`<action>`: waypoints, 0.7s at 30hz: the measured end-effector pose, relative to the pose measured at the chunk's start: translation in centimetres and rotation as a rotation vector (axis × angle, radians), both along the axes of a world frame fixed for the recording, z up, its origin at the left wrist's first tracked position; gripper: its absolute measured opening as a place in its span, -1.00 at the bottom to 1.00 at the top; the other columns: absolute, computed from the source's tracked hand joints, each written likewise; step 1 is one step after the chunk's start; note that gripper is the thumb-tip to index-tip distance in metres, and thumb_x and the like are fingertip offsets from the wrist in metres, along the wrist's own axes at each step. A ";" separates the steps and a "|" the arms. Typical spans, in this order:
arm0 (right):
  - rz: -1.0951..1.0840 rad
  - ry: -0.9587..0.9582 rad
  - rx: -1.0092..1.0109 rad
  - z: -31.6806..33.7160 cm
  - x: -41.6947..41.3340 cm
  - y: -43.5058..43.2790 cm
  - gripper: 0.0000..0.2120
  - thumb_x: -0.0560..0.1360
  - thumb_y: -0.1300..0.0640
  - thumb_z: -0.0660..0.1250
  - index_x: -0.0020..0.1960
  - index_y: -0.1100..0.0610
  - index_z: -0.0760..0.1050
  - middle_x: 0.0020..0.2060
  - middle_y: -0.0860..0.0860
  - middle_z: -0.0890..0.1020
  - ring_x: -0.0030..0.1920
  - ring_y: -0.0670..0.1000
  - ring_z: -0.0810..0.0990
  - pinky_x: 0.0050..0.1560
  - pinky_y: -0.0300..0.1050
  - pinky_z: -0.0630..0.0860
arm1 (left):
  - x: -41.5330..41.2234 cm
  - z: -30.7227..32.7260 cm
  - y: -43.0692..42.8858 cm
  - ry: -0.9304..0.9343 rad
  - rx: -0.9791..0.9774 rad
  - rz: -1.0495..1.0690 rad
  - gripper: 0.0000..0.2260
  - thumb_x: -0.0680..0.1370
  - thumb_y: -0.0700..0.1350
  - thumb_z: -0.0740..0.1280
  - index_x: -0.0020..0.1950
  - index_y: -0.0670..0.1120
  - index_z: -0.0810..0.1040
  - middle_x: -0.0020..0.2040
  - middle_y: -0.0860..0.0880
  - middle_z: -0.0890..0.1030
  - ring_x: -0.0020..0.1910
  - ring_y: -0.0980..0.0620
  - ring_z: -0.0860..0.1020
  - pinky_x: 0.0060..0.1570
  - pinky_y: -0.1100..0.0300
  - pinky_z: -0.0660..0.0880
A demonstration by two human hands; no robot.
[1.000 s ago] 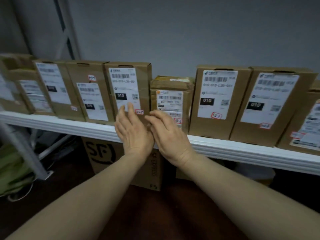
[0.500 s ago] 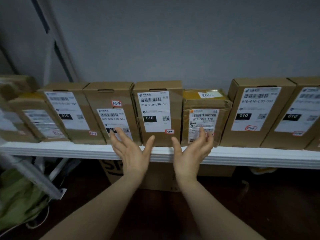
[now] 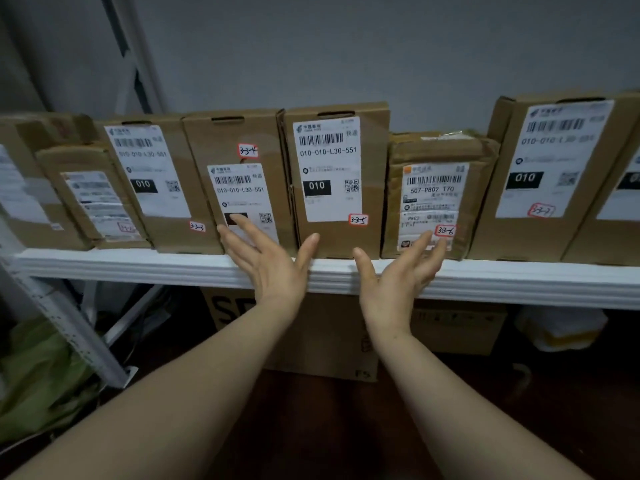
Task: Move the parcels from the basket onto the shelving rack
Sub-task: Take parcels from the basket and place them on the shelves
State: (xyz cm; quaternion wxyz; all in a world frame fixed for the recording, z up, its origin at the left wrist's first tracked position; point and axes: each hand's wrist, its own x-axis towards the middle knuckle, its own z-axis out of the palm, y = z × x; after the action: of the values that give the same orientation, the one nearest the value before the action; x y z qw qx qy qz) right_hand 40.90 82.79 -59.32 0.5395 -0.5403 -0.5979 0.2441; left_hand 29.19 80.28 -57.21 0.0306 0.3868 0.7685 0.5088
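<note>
Several brown cardboard parcels with white labels stand upright in a row on the white shelf. The parcel marked 3-3-5 stands at the centre, the one marked 3-3-4 to its left, and a shorter taped parcel marked 3-3-6 to its right. My left hand is open in front of the 3-3-4 and 3-3-5 parcels, thumb near the 3-3-5 box. My right hand is open too, its fingertips at the lower front of the 3-3-6 parcel. Neither hand holds anything. No basket is in view.
Under the shelf stand a large cardboard box with black lettering, a smaller box and a white and yellow bag. A slanted white rack post and green fabric are at the lower left. A grey wall rises behind.
My hands spread apart and turned palms inward, from close together in front of the parcels one second ago. The view has moved closer to the shelf and shifted right.
</note>
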 end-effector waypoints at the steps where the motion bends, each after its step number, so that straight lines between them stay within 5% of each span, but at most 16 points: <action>1: -0.002 -0.011 -0.013 0.2 -0.1 0.0 -0.07 0.50 -0.06 0.35 0.55 0.22 -0.22 0.51 0.12 -0.28 0.51 0.08 -0.18 0.45 -0.12 -0.04 | 0.2 0.2 0.1 -0.003 0.006 -0.008 0.03 0.47 0.25 0.31 0.50 -0.15 -0.40 0.49 -0.22 -0.40 0.49 -0.20 -0.34 0.45 -0.05 -0.27; 9: -0.077 -0.024 -0.114 1.7 -2.1 0.2 -0.05 0.51 -0.07 0.34 0.54 0.26 -0.26 0.51 0.18 -0.31 0.52 0.18 -0.16 0.48 -0.02 -0.01 | -1.1 2.5 0.6 -0.001 0.029 -0.072 0.04 0.47 0.19 0.37 0.49 -0.08 -0.44 0.47 -0.20 -0.46 0.48 -0.18 -0.39 0.43 0.00 -0.30; 21: -0.153 -0.086 -0.132 2.4 -3.2 1.1 -0.08 0.53 -0.02 0.33 0.53 0.31 -0.24 0.52 0.17 -0.23 0.52 0.18 -0.15 0.49 0.01 -0.08 | -1.6 3.0 0.5 0.027 -0.101 0.025 0.03 0.47 0.18 0.37 0.51 -0.05 -0.40 0.52 -0.17 -0.34 0.52 -0.17 -0.21 0.44 -0.12 0.03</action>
State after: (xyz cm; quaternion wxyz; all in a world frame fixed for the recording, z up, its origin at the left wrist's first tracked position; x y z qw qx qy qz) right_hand 37.69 83.93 -56.93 0.4937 -0.6288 -0.5599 0.2177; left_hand 27.60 80.82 -54.21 0.0333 0.3820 0.7984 0.4642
